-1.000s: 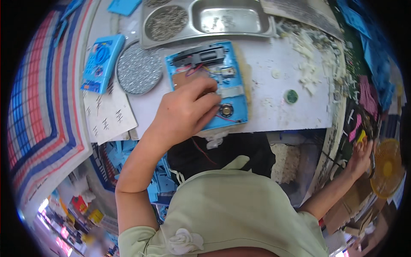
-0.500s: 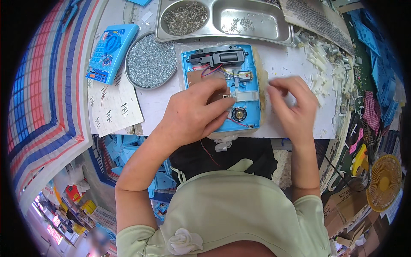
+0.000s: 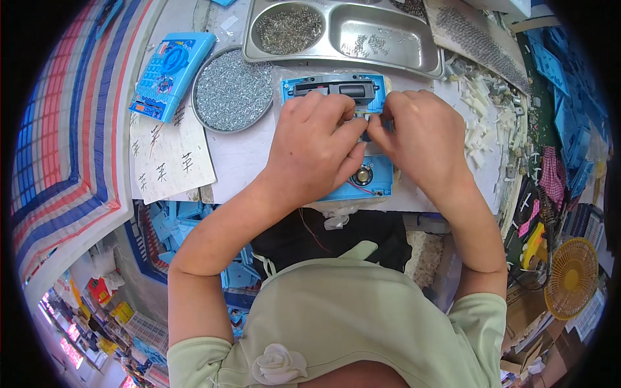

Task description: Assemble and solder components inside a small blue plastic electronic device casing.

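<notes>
A blue plastic casing (image 3: 381,169) lies open-side up in front of me, with a black compartment part (image 3: 352,89) along its far edge and a small round speaker (image 3: 363,175) near its front. My left hand (image 3: 317,142) reaches over the casing's left and middle, thumb and fingers pinched together. From the right, my right hand (image 3: 424,132) comes in with its fingers closed, its tips nearly meeting those of the left. Both sets of fingertips work at the middle of the casing. What sits between them is too hidden to name, and the hands cover most of the inner parts.
A round dish of small silver screws (image 3: 233,90) stands to the left, beside a blue panel (image 3: 171,77) and a handwritten sheet (image 3: 173,161). Behind is a steel tray (image 3: 326,48) with small metal parts. White plastic pieces (image 3: 479,126) lie heaped at right, near a yellow fan (image 3: 572,278).
My right hand has moved left from beside the casing onto it. My left hand has shifted slightly up and right, and both hands' fingertips now come together over the middle.
</notes>
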The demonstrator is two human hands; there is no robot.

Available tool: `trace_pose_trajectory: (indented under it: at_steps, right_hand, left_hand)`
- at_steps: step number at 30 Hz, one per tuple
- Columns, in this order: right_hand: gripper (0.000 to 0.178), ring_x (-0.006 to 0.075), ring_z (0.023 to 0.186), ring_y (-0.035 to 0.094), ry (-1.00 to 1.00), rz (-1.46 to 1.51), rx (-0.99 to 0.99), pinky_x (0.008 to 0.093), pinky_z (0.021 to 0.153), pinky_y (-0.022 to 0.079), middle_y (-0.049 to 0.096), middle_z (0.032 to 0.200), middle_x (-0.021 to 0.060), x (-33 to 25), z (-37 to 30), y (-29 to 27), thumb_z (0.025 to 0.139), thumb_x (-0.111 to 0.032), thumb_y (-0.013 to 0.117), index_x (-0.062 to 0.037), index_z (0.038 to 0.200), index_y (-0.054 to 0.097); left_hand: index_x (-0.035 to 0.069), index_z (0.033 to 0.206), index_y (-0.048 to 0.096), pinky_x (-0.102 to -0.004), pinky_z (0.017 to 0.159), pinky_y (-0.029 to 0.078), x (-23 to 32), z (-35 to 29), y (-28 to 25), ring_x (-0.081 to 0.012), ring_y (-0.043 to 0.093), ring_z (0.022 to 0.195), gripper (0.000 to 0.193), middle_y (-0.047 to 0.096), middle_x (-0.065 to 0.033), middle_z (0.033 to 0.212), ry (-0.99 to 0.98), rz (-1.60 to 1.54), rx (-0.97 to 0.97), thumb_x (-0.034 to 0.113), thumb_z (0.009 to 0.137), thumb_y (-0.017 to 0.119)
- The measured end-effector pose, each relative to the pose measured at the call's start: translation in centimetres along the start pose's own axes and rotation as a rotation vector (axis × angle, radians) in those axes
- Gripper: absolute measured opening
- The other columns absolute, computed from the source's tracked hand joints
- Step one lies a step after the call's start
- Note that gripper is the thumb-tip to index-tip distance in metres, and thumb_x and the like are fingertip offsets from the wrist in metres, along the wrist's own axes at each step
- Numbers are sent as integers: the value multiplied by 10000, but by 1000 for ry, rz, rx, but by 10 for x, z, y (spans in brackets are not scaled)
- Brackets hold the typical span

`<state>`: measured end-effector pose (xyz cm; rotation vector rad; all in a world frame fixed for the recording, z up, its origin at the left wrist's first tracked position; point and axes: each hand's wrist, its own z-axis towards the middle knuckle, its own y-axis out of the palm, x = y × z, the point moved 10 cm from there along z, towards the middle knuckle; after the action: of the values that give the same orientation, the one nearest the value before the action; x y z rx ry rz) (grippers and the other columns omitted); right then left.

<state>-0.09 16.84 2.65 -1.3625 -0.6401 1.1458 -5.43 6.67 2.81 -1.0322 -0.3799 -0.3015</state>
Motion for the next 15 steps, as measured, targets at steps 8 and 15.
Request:
trace_pose_trajectory:
  at_steps: [8, 15]
  right_hand:
    - [211, 348, 673, 685, 106, 261, -94, 460, 637, 548, 682, 694, 175, 23, 1, 10, 779, -211, 697, -8, 722, 702]
    - [218, 373, 694, 700, -73, 122, -232, 449, 667, 555, 685, 705, 195, 8, 16, 14, 776, -201, 692, 12, 732, 706]
  left_hand:
    - [97, 1076, 755, -429, 895, 359, 0, -4, 2, -235, 558, 952, 346, 590, -39, 999, -1, 82, 35, 185, 742, 763]
    - [107, 1064, 757, -444, 914, 346, -1, -5, 6, -243, 556, 978, 344, 593, -32, 1006, 5, 91, 19, 181, 729, 771]
